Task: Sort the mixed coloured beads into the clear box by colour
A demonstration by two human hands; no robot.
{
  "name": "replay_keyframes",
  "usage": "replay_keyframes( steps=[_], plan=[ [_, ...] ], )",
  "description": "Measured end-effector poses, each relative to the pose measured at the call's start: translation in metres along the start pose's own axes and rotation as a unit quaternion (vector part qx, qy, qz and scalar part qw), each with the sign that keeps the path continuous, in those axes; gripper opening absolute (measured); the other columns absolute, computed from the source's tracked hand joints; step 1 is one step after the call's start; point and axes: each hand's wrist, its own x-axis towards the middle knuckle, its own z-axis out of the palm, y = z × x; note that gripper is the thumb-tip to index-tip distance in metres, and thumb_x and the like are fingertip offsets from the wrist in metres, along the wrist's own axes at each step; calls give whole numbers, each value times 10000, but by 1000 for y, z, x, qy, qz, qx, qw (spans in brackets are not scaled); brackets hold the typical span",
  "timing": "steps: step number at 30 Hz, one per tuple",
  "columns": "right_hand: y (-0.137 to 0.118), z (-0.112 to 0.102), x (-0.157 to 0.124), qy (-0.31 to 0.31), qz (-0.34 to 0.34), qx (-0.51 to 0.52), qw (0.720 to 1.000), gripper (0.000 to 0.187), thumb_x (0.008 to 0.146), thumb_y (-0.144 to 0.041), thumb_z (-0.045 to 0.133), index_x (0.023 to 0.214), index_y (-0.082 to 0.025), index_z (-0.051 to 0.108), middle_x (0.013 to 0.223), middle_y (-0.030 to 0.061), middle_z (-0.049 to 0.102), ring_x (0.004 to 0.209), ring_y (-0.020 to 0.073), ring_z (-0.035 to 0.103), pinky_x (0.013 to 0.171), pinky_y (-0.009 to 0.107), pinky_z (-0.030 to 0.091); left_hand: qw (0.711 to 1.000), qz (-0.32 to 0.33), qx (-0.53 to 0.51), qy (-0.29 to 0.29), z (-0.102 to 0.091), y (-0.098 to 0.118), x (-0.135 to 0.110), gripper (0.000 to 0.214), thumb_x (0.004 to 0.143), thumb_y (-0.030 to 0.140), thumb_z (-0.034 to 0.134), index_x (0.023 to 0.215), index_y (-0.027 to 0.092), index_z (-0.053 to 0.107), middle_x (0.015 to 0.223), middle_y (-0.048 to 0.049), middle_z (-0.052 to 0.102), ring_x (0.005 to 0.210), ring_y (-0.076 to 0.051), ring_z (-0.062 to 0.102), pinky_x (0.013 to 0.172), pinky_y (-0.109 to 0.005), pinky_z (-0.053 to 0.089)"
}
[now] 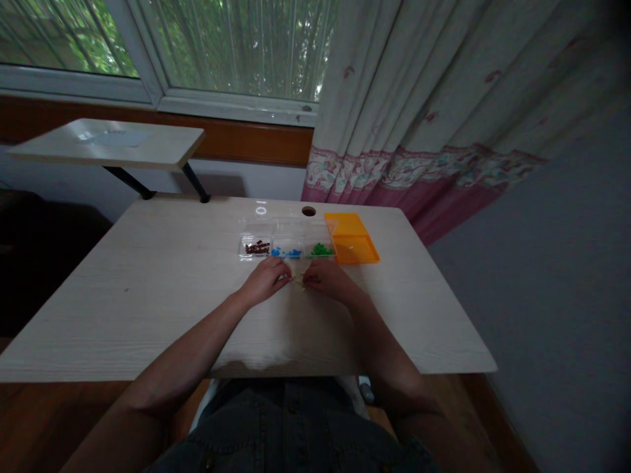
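My left hand rests on the table just in front of a clear compartment box, its thumb and fingertips pinched together. Facing it, my right hand has its fingers curled and drawn together. Between the fingertips lie several tiny pale pieces on the tabletop. Whatever either hand pinches is too small to make out. In the box, dark brown pieces fill the left compartment, blue pieces the middle one and green pieces the right one. The clear lid stands behind the compartments.
An orange case lies unfolded right of the box, with a small pale piece in it. Behind is a cable hole in the wooden table. A raised shelf stands at the back left, a curtain at the back right.
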Motion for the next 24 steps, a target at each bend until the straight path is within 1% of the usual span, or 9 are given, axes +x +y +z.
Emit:
replay_keyframes(
  steps=[5,7,9,11,14,16,18,21,24],
  plan=[
    [0,4,4,11,-6,-9,1000,91,810,-137,690,829,-176,770,834,60,692,805,167,607,725,263,405,1000,-1,2,8,2,-1,0,189,949,332,539,890,178,630,910,-78,607,930,-228,548,832,-348,441],
    [3,3,4,31,-3,-5,1000,88,817,-140,685,827,-177,764,830,57,697,807,167,606,729,265,406,1000,-4,1,9,2,-1,0,196,954,334,531,883,176,624,905,-76,608,914,-221,550,820,-338,439],
    [10,0,2,83,16,-1,996,80,831,-165,681,827,-184,759,826,55,701,825,174,603,748,274,408,1000,-8,0,15,0,0,1,205,961,335,518,878,175,616,891,-73,609,896,-215,550,803,-329,436],
    [19,-7,-2,158,56,-13,986,89,852,-214,669,835,-193,754,842,61,705,852,188,596,776,295,404,1000,-15,2,26,-1,0,1,226,969,345,502,869,172,609,867,-70,609,880,-215,548,789,-328,431],
    [36,-18,-12,255,141,-64,954,165,896,-287,609,871,-199,747,882,68,708,882,210,579,809,331,384,999,-24,2,47,-1,-1,1,256,979,357,479,855,171,606,830,-65,607,852,-214,547,783,-335,425],
    [49,-22,-19,292,193,-88,932,212,914,-313,570,877,-199,745,887,70,709,894,218,572,814,339,372,997,-30,-4,65,0,-2,2,261,983,359,473,855,174,606,822,-60,605,836,-207,546,781,-333,424],
    [60,-23,-25,302,231,-105,919,232,919,-319,549,880,-203,747,901,72,712,902,222,568,805,343,365,995,-40,-12,88,1,-4,1,255,983,358,473,864,176,608,826,-60,601,838,-204,543,779,-329,423],
    [70,-21,-31,280,273,-128,912,236,914,-327,552,886,-211,755,913,78,720,898,235,569,772,347,359,991,-58,-20,118,0,-5,1,245,982,338,471,849,178,600,817,-57,588,832,-203,530,767,-326,418],
    [71,-20,-29,275,272,-127,913,255,929,-333,535,950,-215,760,940,84,730,895,239,584,770,351,372,988,-68,-28,137,0,-6,2,264,988,336,455,814,183,582,789,-48,566,811,-197,515,745,-322,407]
  ],
)
